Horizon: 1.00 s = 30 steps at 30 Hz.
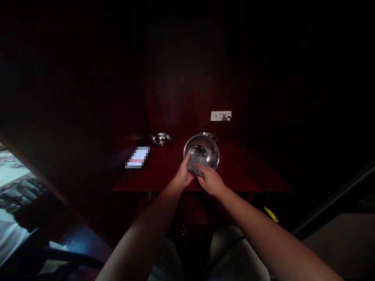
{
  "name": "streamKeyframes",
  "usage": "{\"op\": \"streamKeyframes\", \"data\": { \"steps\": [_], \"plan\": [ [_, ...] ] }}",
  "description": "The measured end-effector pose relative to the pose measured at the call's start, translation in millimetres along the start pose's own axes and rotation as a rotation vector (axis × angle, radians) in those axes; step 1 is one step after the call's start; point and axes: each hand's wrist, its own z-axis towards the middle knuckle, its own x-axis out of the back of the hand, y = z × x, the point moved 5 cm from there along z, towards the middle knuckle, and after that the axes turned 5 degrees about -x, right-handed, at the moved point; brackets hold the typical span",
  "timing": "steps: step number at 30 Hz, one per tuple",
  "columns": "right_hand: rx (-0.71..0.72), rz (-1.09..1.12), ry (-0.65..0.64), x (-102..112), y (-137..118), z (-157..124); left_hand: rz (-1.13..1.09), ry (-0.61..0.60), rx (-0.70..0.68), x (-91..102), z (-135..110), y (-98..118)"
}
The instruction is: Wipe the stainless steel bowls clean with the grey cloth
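A shiny metal bowl (212,150) is tilted toward me above the front part of the dark red table (234,175). My left hand (184,171) grips the bowl at its lower left, thumb over the rim. In my right hand (211,179) is a grey cloth (195,168), pressed against the bowl's lower inner rim. The fingers under the cloth are hidden. Behind the bowl, a flat metal dish or lid (213,136) lies partly covered from view. A second, shallow metal bowl (161,139) sits at the back left.
A phone-like bright screen (137,157), blurred out, lies at the table's left. On the back wall a white socket plate (220,116) holds a plug, its dark cable running down the right side. A yellow tag (271,214) hangs below the table's right edge.
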Motion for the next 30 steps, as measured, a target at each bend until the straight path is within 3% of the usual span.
{"op": "streamKeyframes", "data": {
  "steps": [5, 17, 30],
  "plan": [
    [0.068, 0.041, -0.037, 5.9, 7.4, -4.0, 0.052, 0.004, 0.103, 5.2, -1.1, -5.3],
    [0.078, 0.054, 0.014, 9.4, 1.9, -5.6, 0.074, 0.035, 0.006, 4.5, -2.6, -1.0],
    [0.075, 0.069, 0.006, 5.8, 9.1, -4.8, 0.087, 0.032, 0.019, 6.2, -0.2, -3.2]
  ]
}}
